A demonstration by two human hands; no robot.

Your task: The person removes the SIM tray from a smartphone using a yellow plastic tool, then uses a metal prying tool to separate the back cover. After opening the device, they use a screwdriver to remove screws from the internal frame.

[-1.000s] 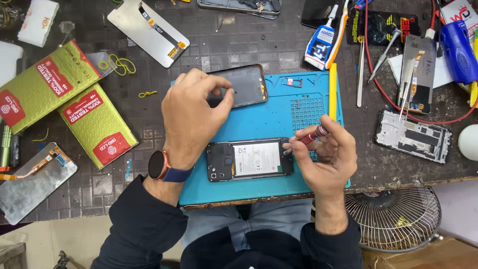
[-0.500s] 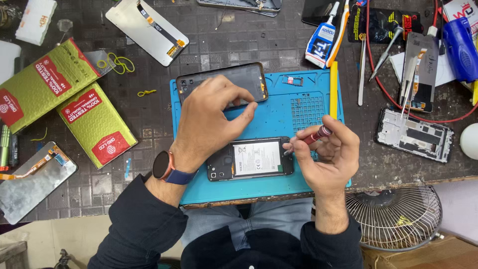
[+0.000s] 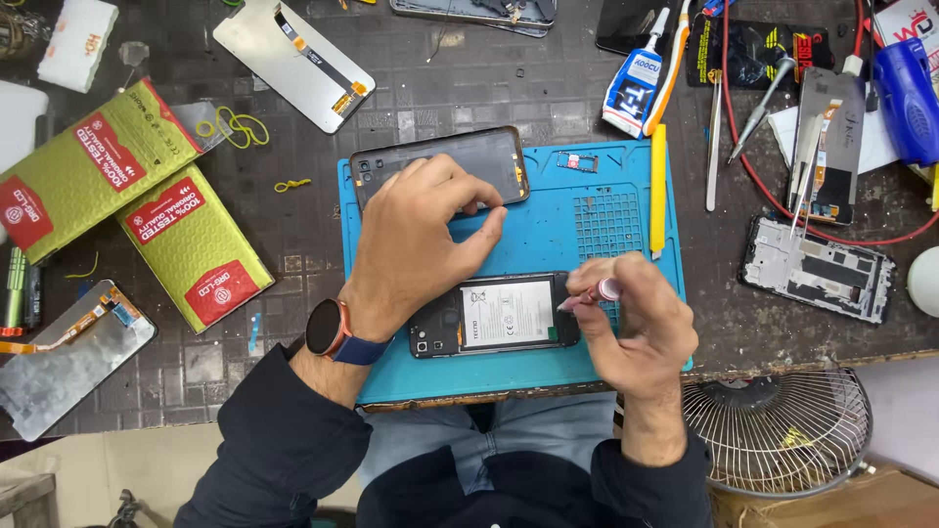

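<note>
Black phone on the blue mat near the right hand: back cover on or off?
Off. The black phone lies with its white-labelled battery exposed; a separate dark back cover lies on the blue mat, under the left hand.

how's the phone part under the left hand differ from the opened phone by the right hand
The dark back cover lies at the far edge of the blue mat, plain and smooth, fingers of the left hand on it. The opened phone lies nearer, showing a white-labelled battery, with the right hand holding a small tool at its end. Both lie flat, lengthwise across the mat.

1 head view, looking steeply down, close over blue mat (image 3: 606,210)
</note>
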